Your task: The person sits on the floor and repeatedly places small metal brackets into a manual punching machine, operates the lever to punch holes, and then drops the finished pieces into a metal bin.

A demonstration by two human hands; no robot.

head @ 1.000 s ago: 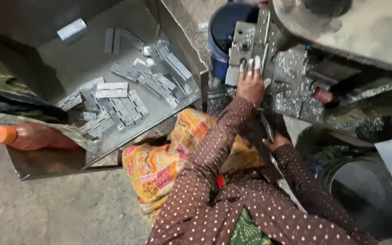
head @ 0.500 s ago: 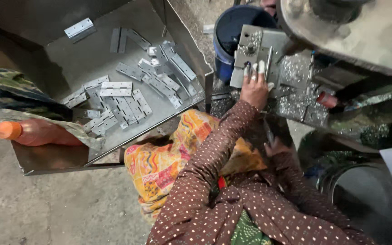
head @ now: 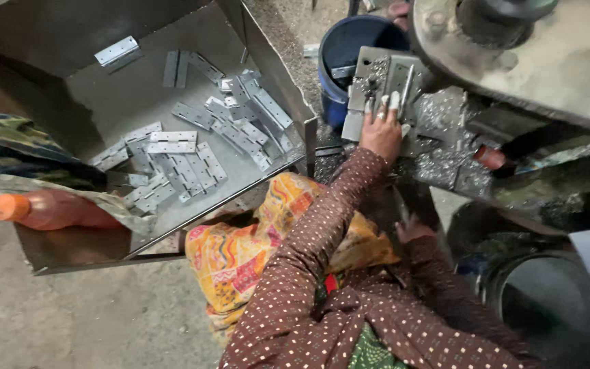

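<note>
Left hand (head: 381, 131): reaching up to the press bed (head: 377, 89), fingers flat and spread on a hinge plate (head: 399, 85), pressing rather than gripping. Right hand (head: 414, 229): lying low by the lap; its grip cannot be told. Tray (head: 104, 109): holding many loose hinges (head: 192, 154), apparently waiting. Bucket (head: 349, 51): standing beside the press.
</note>
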